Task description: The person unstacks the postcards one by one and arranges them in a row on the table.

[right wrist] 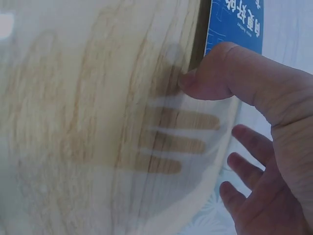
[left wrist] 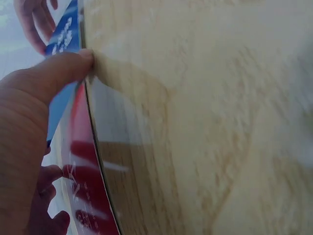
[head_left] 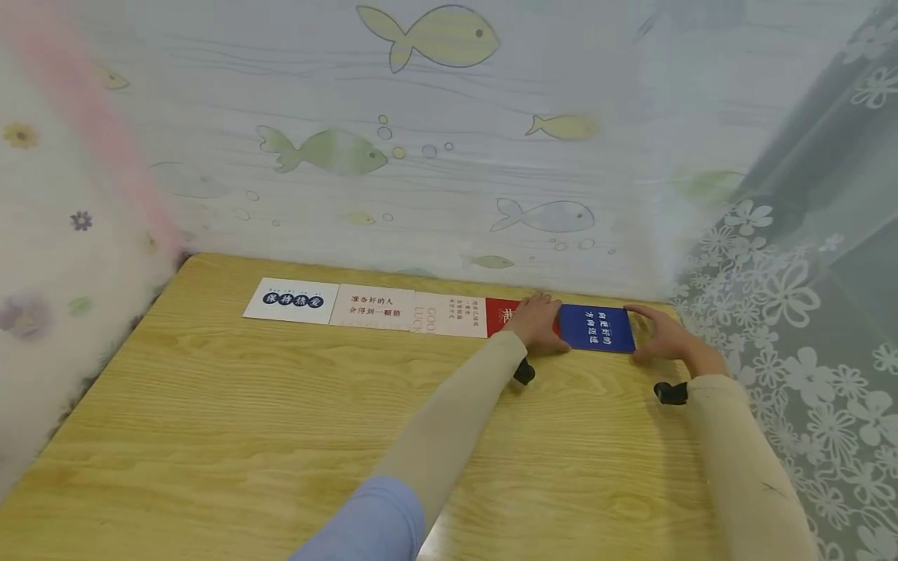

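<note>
A blue card (head_left: 596,327) with white writing lies at the right end of a row of cards near the table's back edge. My left hand (head_left: 536,323) reaches over the red card (head_left: 501,315) and holds the blue card's left end, its thumb (left wrist: 73,66) on the near edge. On the other end, my right hand (head_left: 662,335) grips the blue card by its corners. Its thumb (right wrist: 210,81) touches the near corner, while the other fingers spread on the far side. My left hand hides part of the red card.
Leftward in the row lie a pale pink card (head_left: 450,313), a cream card (head_left: 375,306) and a white card (head_left: 291,301). A fish-patterned curtain (head_left: 435,195) hangs behind the wooden table (head_left: 281,436). A flowered lace cloth (head_left: 828,374) borders the right side.
</note>
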Demonstrator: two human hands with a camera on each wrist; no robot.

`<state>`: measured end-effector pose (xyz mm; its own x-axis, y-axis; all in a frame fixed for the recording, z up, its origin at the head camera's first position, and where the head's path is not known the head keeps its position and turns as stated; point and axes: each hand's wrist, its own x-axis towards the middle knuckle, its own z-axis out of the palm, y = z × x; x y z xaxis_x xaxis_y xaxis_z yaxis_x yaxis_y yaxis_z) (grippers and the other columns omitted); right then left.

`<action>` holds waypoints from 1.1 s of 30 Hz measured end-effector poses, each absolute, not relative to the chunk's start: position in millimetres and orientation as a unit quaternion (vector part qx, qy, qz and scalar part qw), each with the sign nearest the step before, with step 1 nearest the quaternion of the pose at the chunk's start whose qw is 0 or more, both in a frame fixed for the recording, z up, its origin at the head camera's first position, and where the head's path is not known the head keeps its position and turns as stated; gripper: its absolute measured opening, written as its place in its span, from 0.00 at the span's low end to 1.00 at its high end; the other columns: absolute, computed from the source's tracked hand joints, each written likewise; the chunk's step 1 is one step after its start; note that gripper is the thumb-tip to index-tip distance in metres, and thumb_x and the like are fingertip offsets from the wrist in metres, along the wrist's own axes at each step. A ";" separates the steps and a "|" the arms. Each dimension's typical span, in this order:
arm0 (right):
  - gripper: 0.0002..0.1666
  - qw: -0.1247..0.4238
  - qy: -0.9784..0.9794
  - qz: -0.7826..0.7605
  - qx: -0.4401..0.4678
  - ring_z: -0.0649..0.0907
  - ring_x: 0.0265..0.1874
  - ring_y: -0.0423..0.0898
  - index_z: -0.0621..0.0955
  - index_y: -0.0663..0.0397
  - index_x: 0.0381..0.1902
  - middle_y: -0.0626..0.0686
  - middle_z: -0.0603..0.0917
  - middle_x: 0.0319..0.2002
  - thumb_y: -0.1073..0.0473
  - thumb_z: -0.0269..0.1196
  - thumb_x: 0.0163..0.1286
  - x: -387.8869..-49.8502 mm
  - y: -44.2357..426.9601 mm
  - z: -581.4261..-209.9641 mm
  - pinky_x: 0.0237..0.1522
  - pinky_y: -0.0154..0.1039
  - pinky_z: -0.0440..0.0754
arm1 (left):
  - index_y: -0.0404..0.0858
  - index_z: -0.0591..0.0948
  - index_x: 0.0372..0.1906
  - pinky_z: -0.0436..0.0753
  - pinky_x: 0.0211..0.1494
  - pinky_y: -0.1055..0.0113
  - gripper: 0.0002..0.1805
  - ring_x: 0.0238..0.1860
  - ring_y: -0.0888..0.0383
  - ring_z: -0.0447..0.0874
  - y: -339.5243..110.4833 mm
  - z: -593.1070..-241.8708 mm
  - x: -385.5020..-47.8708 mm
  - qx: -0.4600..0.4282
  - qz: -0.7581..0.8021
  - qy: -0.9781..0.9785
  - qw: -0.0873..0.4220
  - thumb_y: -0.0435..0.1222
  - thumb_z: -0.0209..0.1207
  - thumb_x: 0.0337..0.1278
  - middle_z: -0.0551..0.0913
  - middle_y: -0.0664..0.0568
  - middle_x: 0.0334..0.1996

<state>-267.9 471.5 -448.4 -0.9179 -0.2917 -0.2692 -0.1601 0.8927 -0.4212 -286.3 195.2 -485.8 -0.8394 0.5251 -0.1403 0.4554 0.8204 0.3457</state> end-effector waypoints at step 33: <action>0.63 0.222 0.951 -0.195 -0.094 0.54 0.72 0.81 0.57 0.65 0.78 0.80 0.51 0.74 0.67 0.76 0.46 -282.8 468.5 -449.4 0.67 0.76 0.63 | 0.48 0.60 0.80 0.55 0.83 0.56 0.52 0.82 0.52 0.49 194.7 -483.5 -289.6 0.247 0.121 0.952 0.138 0.67 0.62 0.56 0.55 0.55 0.81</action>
<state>-282.8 468.5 -449.4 -0.8842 -0.2649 -0.3846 -0.0920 0.9062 -0.4127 -289.6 194.7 -483.5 -0.8401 0.5027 -0.2040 0.4358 0.8493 0.2980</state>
